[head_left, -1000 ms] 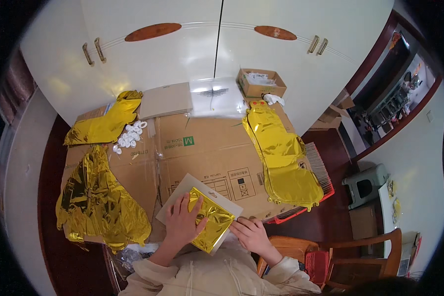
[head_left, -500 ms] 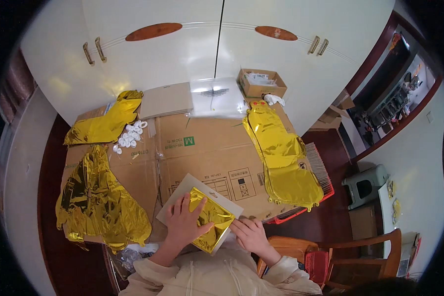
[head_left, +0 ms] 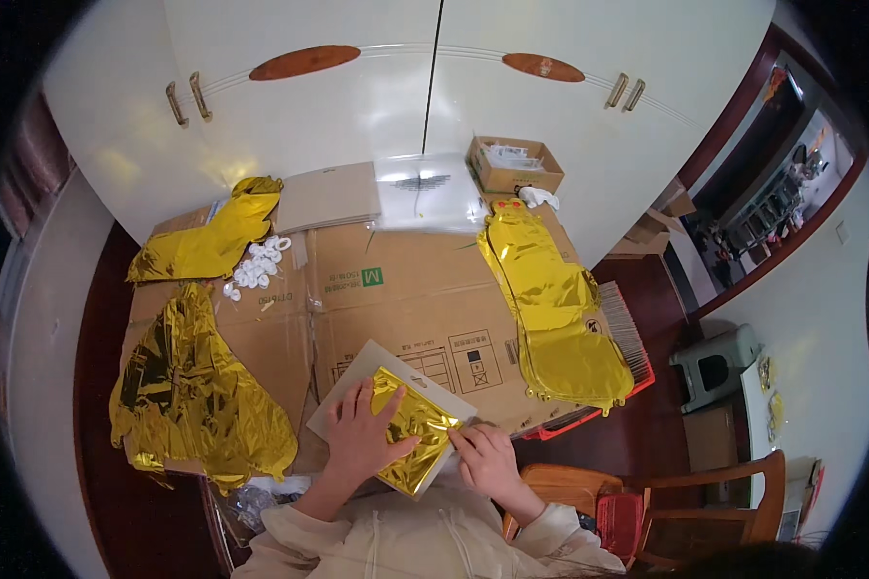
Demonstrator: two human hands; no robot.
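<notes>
A folded gold foil balloon (head_left: pixel 417 422) lies on a pale grey card (head_left: pixel 364 365) with a hang hole, tilted at the table's near edge. Spread flat, the fingers of my left hand (head_left: pixel 359 429) press on the card and the foil's left part. At the card's right corner, my right hand (head_left: pixel 488 461) pinches the edge of the foil between thumb and fingertips. Flat, crumpled gold foil balloons (head_left: pixel 203 391) lie to the left of my left hand. More flat gold balloons (head_left: pixel 560 314) are stacked on the right.
Brown cardboard (head_left: pixel 396 299) covers the table. Toward the back are white rings (head_left: pixel 256 265), a stack of grey cards (head_left: pixel 328 198), clear plastic bags (head_left: pixel 427 193) and a small carton (head_left: pixel 515 166). A wooden chair (head_left: pixel 714 521) stands near right, a grey stool (head_left: pixel 714 367) beyond it.
My right hand has shifted slightly inward and now pinches the foil's right edge, which looks more creased there. My left hand stays in place.
</notes>
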